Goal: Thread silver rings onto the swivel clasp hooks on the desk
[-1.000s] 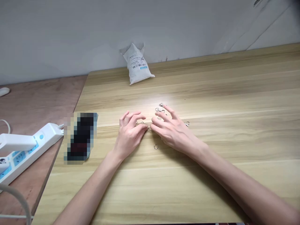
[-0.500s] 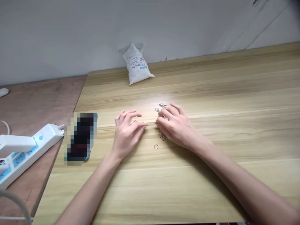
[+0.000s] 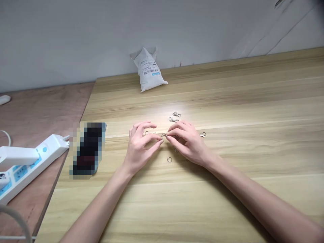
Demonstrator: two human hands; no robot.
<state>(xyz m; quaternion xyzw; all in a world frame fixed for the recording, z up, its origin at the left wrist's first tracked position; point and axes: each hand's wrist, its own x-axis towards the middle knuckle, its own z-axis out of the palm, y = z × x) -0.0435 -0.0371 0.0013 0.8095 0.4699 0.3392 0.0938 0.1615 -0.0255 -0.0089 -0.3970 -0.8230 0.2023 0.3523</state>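
Note:
My left hand [image 3: 138, 146] pinches a small metal split ring [image 3: 161, 137] between thumb and index finger, its other fingers curled loosely above. Close beside it, my right hand [image 3: 190, 141] grips a small silver lobster clasp [image 3: 164, 134] at its fingertips. Ring and clasp nearly meet; whether they touch I cannot tell. Below the hands lies a loose split ring [image 3: 169, 162], and another ring [image 3: 147, 133] shows behind my left fingers. More clasps are partly hidden under my right hand.
Past my right hand lie metal clasps with rings [image 3: 176, 114], and a single clasp [image 3: 203, 134] sits to its right. A white package [image 3: 151, 76] stands near the wall. At left are a blurred phone [image 3: 88, 148] and a white power strip [image 3: 50, 152].
Both hands have come closer together, bringing the ring and the clasp near each other. My right hand has tilted, and a clasp to its right now shows.

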